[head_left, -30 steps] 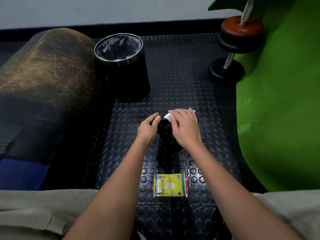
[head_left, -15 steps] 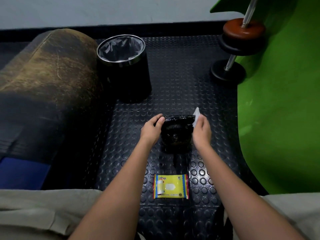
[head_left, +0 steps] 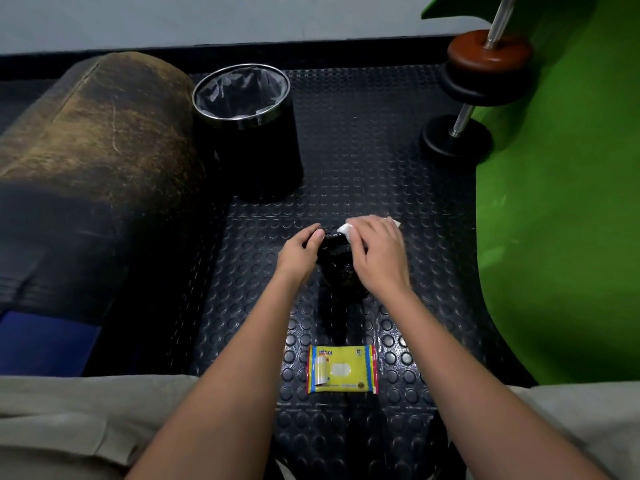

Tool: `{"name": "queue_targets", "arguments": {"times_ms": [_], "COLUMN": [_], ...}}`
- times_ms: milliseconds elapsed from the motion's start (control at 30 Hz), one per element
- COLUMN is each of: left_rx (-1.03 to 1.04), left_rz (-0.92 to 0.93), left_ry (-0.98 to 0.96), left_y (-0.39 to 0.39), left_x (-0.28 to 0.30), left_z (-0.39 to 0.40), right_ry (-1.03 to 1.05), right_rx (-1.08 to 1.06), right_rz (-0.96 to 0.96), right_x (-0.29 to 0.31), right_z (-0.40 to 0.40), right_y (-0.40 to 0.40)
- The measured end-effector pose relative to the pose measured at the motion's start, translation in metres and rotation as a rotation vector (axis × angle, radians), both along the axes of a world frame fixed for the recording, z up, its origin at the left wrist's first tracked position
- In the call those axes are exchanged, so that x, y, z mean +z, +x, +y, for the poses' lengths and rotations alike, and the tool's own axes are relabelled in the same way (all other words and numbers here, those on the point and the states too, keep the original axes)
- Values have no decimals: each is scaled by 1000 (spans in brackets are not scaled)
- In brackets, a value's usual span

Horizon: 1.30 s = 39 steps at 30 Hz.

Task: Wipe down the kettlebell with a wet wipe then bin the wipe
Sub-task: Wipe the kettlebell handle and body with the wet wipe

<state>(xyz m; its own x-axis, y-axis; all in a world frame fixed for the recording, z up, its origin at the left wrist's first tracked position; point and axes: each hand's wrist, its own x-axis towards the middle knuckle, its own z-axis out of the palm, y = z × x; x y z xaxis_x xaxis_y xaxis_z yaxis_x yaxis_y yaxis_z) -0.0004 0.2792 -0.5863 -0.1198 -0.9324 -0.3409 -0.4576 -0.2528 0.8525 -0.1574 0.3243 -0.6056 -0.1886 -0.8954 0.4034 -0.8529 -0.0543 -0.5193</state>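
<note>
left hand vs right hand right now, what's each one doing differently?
The right hand lies over the top of the kettlebell with the white wipe pressed under its fingers; the left hand holds no wipe. The left hand grips the kettlebell's left side, thumb toward the top, apparently steadying it. Both touch the kettlebell.

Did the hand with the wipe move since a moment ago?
Yes. The right hand with the wet wipe slid from the kettlebell's right side to over its top, toward the left hand.
</note>
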Motion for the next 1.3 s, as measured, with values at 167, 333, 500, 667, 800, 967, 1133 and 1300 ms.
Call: {"name": "queue_targets", "arguments": {"times_ms": [167,333,500,667,800,967,1133,1300], "left_rx": [-14,-19,0,0,12,9,-7,-6], "left_rz": [-2,-1,7,11,13,30,34,23], "left_ry": [2,-3,3,3,7,5,8,1], "left_y": [-1,-3,-2,-2,-1,-1,-4,-2], "left_x": [1,1,0,-2,-3,-4,-2,-3], "left_z": [2,3,2,0,-2,-1,2,2], "right_ry": [-94,251,456,179,11,-193,-184,147], "right_rx": [-78,-413,-495,-318,-41,11,-304,-591], "right_rz": [-257,-818,-1015,-410,-85,-194,-556,-867], "right_x": [-17,-14,5,10,3,-15,-13,0], "right_z": [20,20,5,-2,-2,15,19,9], "right_y": [-14,-19,-23,-7,5,-6,-5,-16]}}
